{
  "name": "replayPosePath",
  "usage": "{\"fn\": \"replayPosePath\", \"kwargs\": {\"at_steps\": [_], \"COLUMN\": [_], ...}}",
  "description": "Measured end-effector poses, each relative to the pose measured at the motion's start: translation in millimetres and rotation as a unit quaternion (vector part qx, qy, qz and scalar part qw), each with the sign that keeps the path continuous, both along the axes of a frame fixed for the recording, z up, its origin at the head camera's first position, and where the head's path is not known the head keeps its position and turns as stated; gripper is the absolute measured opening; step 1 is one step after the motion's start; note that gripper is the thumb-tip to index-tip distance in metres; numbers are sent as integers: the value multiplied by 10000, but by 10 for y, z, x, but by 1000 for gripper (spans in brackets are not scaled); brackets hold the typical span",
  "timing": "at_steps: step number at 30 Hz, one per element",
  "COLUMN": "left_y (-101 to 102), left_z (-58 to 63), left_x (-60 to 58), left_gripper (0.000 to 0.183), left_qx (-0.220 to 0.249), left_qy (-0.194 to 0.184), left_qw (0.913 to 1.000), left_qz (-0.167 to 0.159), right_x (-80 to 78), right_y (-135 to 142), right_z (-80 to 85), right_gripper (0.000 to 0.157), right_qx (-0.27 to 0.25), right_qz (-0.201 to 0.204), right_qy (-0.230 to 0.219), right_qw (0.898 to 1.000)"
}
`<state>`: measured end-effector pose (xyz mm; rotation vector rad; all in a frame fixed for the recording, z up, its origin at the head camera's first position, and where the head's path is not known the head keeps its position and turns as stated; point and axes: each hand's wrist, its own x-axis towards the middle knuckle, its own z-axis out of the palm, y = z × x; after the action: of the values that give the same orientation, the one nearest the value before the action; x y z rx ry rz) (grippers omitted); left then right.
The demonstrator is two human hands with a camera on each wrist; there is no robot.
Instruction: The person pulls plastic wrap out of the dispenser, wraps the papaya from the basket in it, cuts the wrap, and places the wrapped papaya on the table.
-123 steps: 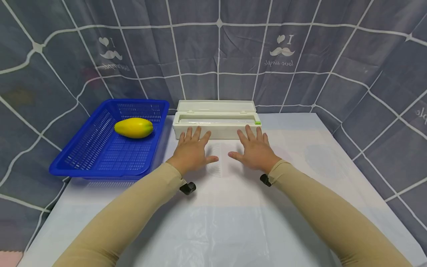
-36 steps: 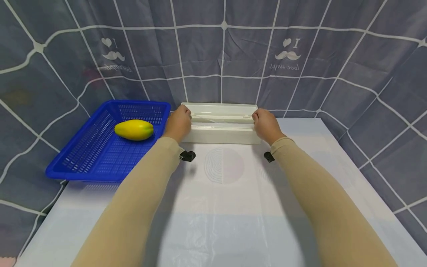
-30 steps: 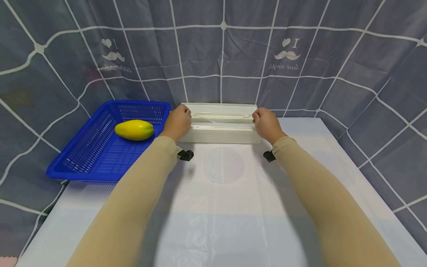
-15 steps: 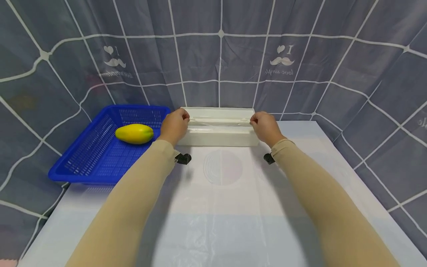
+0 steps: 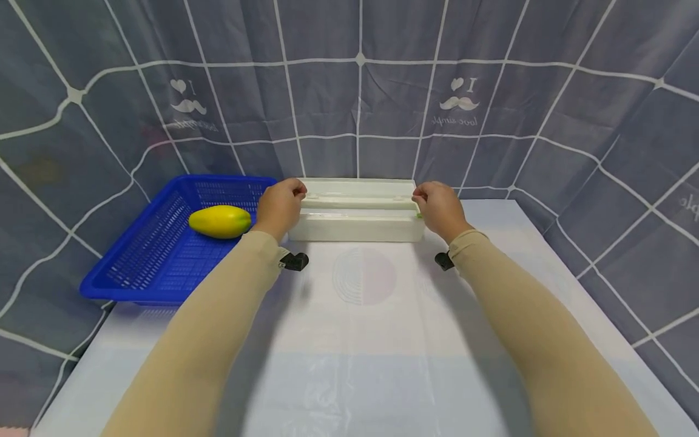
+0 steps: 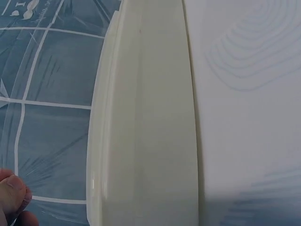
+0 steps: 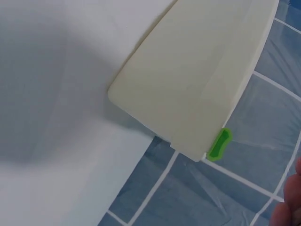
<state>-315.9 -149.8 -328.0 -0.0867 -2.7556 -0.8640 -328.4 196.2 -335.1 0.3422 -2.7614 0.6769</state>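
A white cling film dispenser [image 5: 356, 230] stands at the back of the table with its lid [image 5: 357, 187] raised. My left hand [image 5: 280, 207] is above its left end, thumb and fingertips pinching the edge of clear cling film [image 6: 51, 160]. Creases in the film fan out from those fingers in the left wrist view. Over the right end, my right hand [image 5: 440, 209] pinches the film's other corner, its fingertips just showing at the edge of the right wrist view. A green slider [image 7: 219, 144] sits at the dispenser's right end.
A blue plastic basket [image 5: 125, 267] on the left holds a yellow papaya-like fruit [image 5: 220, 221]. Behind the dispenser hangs a grey curtain [image 5: 327, 103] with white lines. The white tablecloth [image 5: 355, 340] spreads in front.
The hands went from lying spread before the dispenser to pinching the film at both ends. Over the last second the film edge has been lifted, and the left hand has shifted slightly left.
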Motion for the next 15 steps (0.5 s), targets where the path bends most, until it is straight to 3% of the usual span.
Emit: {"fn": "replayPosePath", "kwargs": {"at_steps": [9, 15], "left_y": [-31, -60], "left_z": [88, 137], "left_x": [105, 164], "left_gripper": [19, 20], "left_qx": [-15, 7], "left_qy": [-118, -84], "left_qw": [9999, 9999], "left_qz": [-78, -119], "right_x": [93, 143], "right_y": [22, 33], "right_z": [77, 122], "right_gripper": [21, 22], "right_qx": [68, -6], "right_qz": [119, 79], "right_qy": [334, 216], "right_qw": [9993, 9997]}}
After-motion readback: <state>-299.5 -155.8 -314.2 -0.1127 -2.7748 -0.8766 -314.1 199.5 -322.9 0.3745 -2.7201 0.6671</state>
